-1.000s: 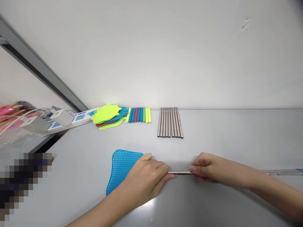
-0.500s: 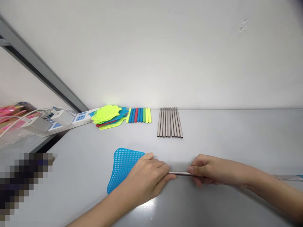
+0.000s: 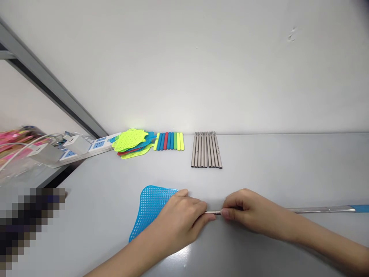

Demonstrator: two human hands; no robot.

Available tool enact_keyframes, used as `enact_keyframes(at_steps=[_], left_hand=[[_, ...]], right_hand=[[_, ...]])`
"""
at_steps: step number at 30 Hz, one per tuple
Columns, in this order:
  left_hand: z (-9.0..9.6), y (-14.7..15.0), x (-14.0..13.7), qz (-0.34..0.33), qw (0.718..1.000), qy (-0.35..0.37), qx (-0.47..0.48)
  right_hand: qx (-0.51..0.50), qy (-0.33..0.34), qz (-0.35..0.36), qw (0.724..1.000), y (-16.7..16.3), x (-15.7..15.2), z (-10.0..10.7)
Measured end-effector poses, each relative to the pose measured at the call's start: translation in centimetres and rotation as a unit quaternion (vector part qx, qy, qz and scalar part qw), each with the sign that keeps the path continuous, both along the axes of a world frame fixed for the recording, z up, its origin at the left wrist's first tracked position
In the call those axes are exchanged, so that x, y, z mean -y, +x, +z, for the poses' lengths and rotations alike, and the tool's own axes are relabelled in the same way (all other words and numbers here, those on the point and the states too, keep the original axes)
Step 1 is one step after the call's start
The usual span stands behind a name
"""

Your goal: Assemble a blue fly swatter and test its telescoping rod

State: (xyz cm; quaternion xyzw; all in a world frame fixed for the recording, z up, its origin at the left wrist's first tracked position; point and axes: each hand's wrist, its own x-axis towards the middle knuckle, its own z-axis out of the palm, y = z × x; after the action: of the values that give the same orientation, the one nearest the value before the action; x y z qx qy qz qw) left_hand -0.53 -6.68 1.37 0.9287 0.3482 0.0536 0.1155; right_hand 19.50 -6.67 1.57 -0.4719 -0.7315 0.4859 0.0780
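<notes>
A blue perforated fly swatter head (image 3: 151,204) lies at the near left, partly covered by my left hand (image 3: 186,213). My left hand is closed around the neck end of the swatter, where a thin metal rod (image 3: 211,212) comes out between thumb and fingers. Just right of it, my right hand (image 3: 243,209) pinches the same telescopic rod between thumb and fingers. Beyond my right wrist the thicker tube (image 3: 313,210) runs on to a blue handle (image 3: 361,208) at the right edge. The join at the swatter's neck is hidden by my left hand.
Along the wall lie stacked yellow, blue and red swatter heads (image 3: 129,139), a row of coloured handles (image 3: 170,141) and several metal tubes (image 3: 206,150). A power strip (image 3: 99,144) with chargers (image 3: 47,154) and cables sits at the left edge of the grey table (image 3: 259,173).
My right hand has slid left along the rod, closer to my left hand. More of the tube and blue handle shows at the right. The swatter head has shifted slightly.
</notes>
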Motion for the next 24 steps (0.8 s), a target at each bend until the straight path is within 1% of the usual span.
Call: enact_keyframes(at_steps=[4, 8, 16, 20, 24], left_hand=[[0.0, 0.0, 0.2, -0.004, 1.0, 0.021, 0.008], [0.0, 0.1, 0.4, -0.015, 0.999, 0.04, 0.014], [0.1, 0.5, 0.9, -0.035, 0.998, 0.052, -0.005], [0.1, 0.5, 1.0, -0.043, 0.997, 0.06, 0.0], [0.0, 0.6, 1.2, -0.051, 0.997, 0.066, 0.004]], right_hand=[[-0.005, -0.012, -0.007, 1.0, -0.2, 0.3, -0.3], [-0.012, -0.045, -0.006, 0.999, -0.1, 0.4, -0.5], [-0.039, -0.144, 0.004, 0.989, 0.3, 0.5, -0.2], [-0.061, -0.199, 0.002, 0.978, 0.2, 0.4, 0.1], [-0.065, -0.25, -0.016, 0.966, 0.0, 0.6, 0.2]])
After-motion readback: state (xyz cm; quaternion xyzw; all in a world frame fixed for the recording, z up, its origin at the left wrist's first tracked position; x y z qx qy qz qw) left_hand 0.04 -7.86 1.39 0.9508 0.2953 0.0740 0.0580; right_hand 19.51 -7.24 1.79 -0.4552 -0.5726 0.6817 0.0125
